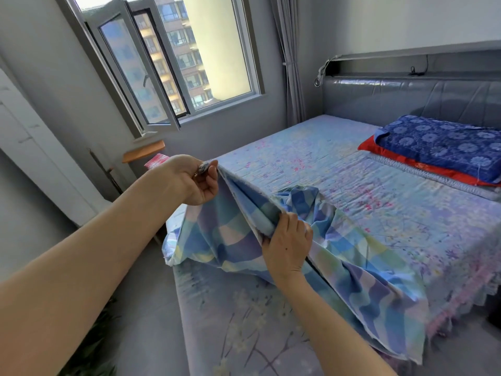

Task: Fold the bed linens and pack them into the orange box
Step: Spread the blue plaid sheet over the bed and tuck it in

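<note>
A blue, green and yellow checked sheet [360, 256] hangs between my hands and spills over the foot of the bed [339, 164]. My left hand [192, 177] pinches one corner of its edge, raised at the left. Lower and to the right, my right hand [288, 245] grips the same edge, bunching the layers together. The stretch of edge between the hands is pulled taut. The rest of the sheet droops down the bed's side and lies crumpled on the mattress. No orange box is in view.
A floral bedspread covers the bed. A blue patterned pillow [444, 146] on red cloth lies by the grey headboard [406, 96]. An open window [162, 63] is at the left wall, with a small wooden shelf [143, 151] under it and a white cabinet [40, 158] at the far left.
</note>
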